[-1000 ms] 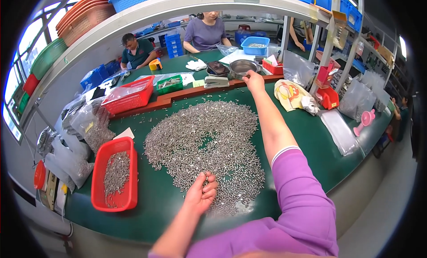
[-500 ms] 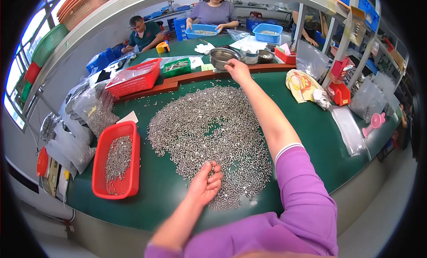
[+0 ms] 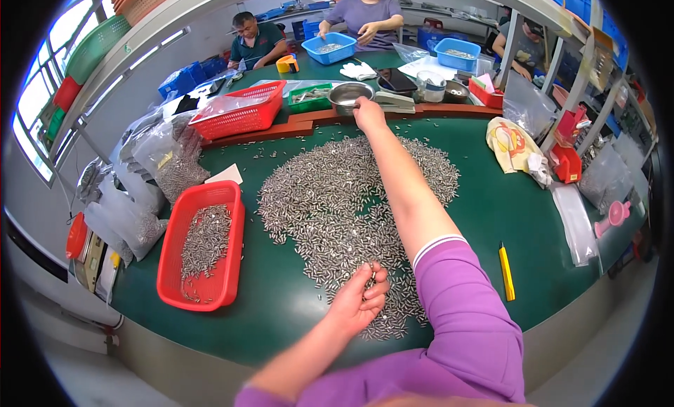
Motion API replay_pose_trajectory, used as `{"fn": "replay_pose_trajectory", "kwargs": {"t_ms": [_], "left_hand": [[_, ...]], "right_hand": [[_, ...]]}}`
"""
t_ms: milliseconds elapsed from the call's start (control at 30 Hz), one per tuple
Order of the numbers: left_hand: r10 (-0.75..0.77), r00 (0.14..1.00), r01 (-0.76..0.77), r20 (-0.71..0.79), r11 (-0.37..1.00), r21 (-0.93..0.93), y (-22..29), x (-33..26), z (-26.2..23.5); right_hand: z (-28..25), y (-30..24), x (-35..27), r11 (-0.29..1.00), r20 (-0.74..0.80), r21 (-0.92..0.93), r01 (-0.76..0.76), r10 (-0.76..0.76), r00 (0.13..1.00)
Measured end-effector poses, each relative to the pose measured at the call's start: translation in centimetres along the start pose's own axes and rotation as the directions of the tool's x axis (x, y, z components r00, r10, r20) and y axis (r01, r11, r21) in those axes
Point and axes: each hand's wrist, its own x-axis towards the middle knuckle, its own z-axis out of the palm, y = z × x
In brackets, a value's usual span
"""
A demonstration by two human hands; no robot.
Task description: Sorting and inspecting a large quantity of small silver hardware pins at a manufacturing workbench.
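Pinching the near rim of a round, smooth-walled metal bowl (image 3: 349, 96), my right grip (image 3: 368, 114) reaches over the far end of the heap, fingers clasped on the bowl's edge. The bowl sits at a reddish-brown wooden strip (image 3: 260, 136) that crosses the green, smooth-topped table (image 3: 281, 337) beyond the pins.

My left grip (image 3: 361, 298) is loosely curled over the heap's end toward the table's near edge, thumb close to the forefinger; I cannot tell whether a piece is caught inside. Beneath it spreads a grainy heap of small, shiny, silver-grey metal pins (image 3: 323, 196), short and rod-shaped, strewn thickly across the middle of the table.

Toward the table's left edge stands a glossy red plastic tray (image 3: 199, 299), rectangular with rounded corners, holding a smaller pile of similar pins. Behind it, limp clear plastic bags (image 3: 172, 154) bulge with grey pieces. Toward the table's right edge lie a slim, straight yellow tool (image 3: 506, 272) and, farther off, a crumpled, soft yellow printed cloth (image 3: 511, 146).
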Motion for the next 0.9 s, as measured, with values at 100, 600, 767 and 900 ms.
{"fn": "replay_pose_trajectory", "kwargs": {"t_ms": [100,600,767,900], "left_hand": [[-0.006,1.0,0.005,-0.01,1.0,-0.022,0.2,-0.1,-0.1],[0.054,0.996,-0.053,0.077,0.998,-0.022,1.2,-0.6,-1.0],[0.063,0.996,-0.061,0.064,0.998,-0.033,2.1,0.0,-1.8],[0.078,0.992,-0.073,0.1,0.996,-0.056,2.8,0.2,-1.6]], "right_hand": [[0.2,-0.6,0.6,0.998,0.039,-0.044,-0.04,0.042,0.998],[-8.5,-1.6,-8.4,0.987,0.234,0.152,0.057,-0.092,0.968],[-18.8,-4.8,-17.9,0.948,0.376,0.27,0.166,-0.262,0.889],[-27.0,-6.4,-26.9,0.945,0.416,0.285,0.159,-0.272,0.868]]}}
